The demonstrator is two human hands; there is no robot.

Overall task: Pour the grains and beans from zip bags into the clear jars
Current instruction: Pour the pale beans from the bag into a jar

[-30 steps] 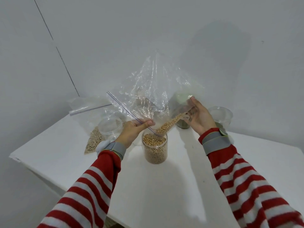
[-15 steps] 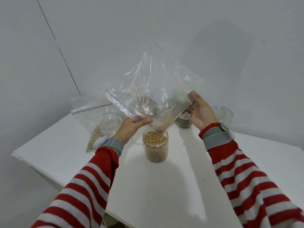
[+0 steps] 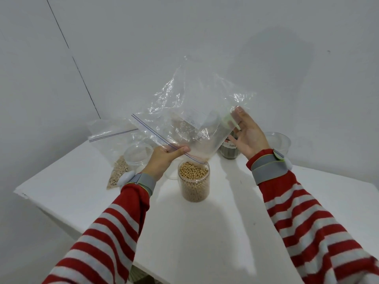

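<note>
A clear zip bag (image 3: 190, 111), now with no beans visible inside, hangs upside down with its zipper corner over a clear jar (image 3: 194, 181) nearly full of tan beans. My left hand (image 3: 166, 160) pinches the bag's zip edge just left of the jar mouth. My right hand (image 3: 246, 136) has its fingers extended against the bag's right side, higher up. A second zip bag (image 3: 114, 140) holding pale grains lies at the table's back left.
An empty clear jar (image 3: 137, 155) stands left of my left hand. A dark-filled jar (image 3: 229, 150) sits behind the bag, and a clear tub (image 3: 279, 140) stands at the back right. The white table (image 3: 205, 232) has its left edge near.
The last beans ran out of the bag into the jar. My right hand lifted the bag's far end higher and its fingers straightened; the jar's bean level rose.
</note>
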